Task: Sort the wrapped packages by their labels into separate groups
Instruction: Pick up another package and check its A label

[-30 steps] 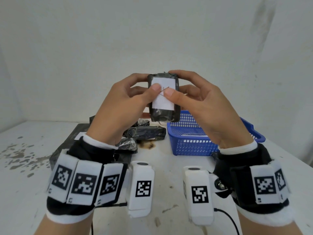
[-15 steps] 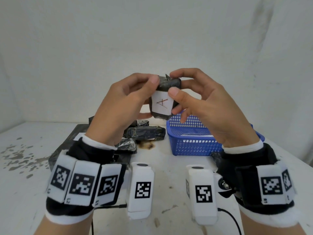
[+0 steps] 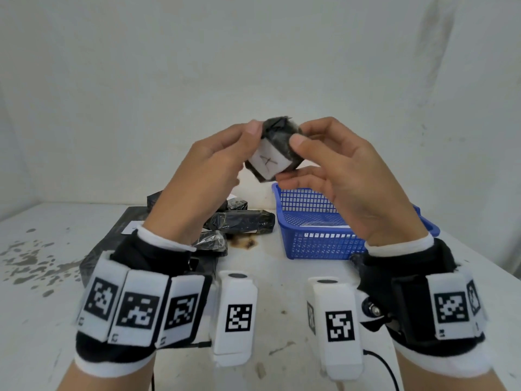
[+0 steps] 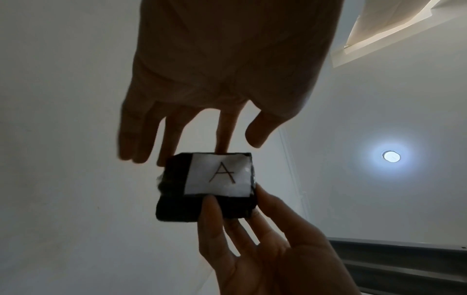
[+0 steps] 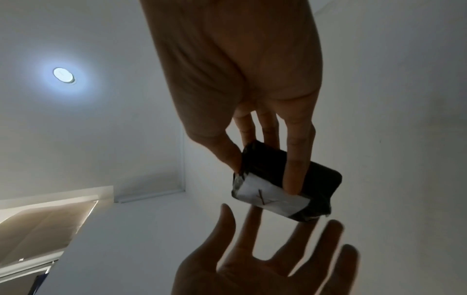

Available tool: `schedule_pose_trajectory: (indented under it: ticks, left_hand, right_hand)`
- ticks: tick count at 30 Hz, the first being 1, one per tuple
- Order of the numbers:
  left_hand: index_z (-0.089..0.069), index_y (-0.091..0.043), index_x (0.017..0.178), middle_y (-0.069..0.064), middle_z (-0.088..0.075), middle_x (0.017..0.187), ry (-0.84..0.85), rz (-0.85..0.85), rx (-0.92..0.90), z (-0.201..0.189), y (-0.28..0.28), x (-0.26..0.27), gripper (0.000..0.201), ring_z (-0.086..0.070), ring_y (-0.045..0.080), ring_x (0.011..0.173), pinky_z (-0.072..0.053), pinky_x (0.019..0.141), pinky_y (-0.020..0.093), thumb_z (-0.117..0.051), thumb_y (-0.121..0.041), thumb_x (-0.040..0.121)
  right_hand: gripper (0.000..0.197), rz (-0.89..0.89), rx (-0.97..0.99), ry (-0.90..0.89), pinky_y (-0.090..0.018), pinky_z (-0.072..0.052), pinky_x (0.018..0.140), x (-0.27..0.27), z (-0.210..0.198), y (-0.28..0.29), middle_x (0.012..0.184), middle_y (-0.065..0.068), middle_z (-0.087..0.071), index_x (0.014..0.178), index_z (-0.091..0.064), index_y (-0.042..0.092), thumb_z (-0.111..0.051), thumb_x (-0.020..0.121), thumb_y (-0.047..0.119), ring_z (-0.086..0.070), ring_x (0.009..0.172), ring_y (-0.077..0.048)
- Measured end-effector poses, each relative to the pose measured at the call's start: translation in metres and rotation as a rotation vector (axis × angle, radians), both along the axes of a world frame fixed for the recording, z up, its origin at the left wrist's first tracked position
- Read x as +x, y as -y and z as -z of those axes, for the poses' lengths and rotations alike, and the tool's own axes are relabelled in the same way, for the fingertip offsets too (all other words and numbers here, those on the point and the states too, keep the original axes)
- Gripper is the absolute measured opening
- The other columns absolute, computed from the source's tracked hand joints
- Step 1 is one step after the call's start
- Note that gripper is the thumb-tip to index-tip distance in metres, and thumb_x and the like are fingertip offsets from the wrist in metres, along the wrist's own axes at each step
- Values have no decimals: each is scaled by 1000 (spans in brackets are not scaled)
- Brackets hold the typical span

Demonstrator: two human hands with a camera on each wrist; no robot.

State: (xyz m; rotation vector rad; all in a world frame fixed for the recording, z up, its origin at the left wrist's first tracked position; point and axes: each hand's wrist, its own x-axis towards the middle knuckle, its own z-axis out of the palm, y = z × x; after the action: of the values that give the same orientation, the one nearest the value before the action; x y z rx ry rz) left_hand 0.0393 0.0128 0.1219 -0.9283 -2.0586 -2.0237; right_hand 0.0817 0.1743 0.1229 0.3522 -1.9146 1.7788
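Observation:
A small black wrapped package (image 3: pixel 277 136) with a white label marked "A" (image 3: pixel 269 162) is held up above the table, tilted. My right hand (image 3: pixel 307 148) pinches it between thumb and fingers at its right end. My left hand (image 3: pixel 242 148) lies against its left side with straight, spread fingers. In the left wrist view the package (image 4: pixel 177 199) shows its "A" label (image 4: pixel 217 175); the left fingers (image 4: pixel 222 139) touch its far edge, while the right thumb (image 4: pixel 209 209) presses its near face. In the right wrist view the right hand (image 5: pixel 262 175) grips the package (image 5: pixel 318 179) above the spread left hand (image 5: pixel 265 259).
A blue mesh basket (image 3: pixel 318 244) stands on the white table at the right, with something white-labelled inside. Several black wrapped packages (image 3: pixel 242 221) lie piled at centre left, beside a large flat black parcel (image 3: pixel 112 244). A brown stain (image 3: pixel 245 243) marks the table.
The package has been turned from upright to tilted, so the "A" label now shows. Both thumbs left the label; the left fingers have straightened.

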Motion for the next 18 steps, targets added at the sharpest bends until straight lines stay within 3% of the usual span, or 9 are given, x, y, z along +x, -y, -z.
schedule_pose_trajectory:
  ticks: [2,4,7,10,14,18]
  left_hand:
    - [-61,-40,120,0,-71,111,43,44,-53,1,1,-2,26,-65,20,108,-50,93,39,-57,-42,94]
    - [-56,-35,126,10,-71,105,36,29,-40,3,1,-4,33,-68,23,102,-55,88,39,-58,-22,96]
    - [-58,-22,122,21,-67,106,57,-5,76,4,0,-3,30,-71,27,94,-61,77,40,-58,-10,95]
    - [-61,-17,120,22,-66,102,68,-3,146,3,1,-4,27,-72,25,88,-61,72,37,-61,-11,93]
    - [-62,-20,120,17,-67,103,18,18,119,3,1,-4,35,-74,21,83,-60,75,29,-68,-10,87]
    - [-61,-22,122,13,-66,105,-18,-15,96,4,0,-5,36,-74,21,82,-60,77,32,-68,-14,87]
  right_hand:
    - [2,-73,-75,5,-36,-61,70,3,-2,0,101,-16,-66,100,-57,13,-57,100,11,-73,72,-34]
    - [19,-124,-76,-11,-35,-60,68,6,-3,0,101,-18,-68,118,-55,23,-53,102,12,-73,71,-34]
    - [38,-45,115,-38,-34,-58,65,9,-3,1,98,-6,-70,135,-54,42,-50,105,20,-69,71,-23]
    - [33,66,215,-48,-26,-55,67,7,-2,-1,96,-4,-72,129,-62,36,-62,97,30,-67,73,-14]
    - [35,124,236,-57,-23,-55,72,4,0,-5,92,-7,-75,126,-62,31,-69,93,24,-68,70,-12]
    - [38,108,259,-34,-28,-54,58,6,0,-8,99,-5,-74,126,-61,33,-71,91,24,-70,66,-18]
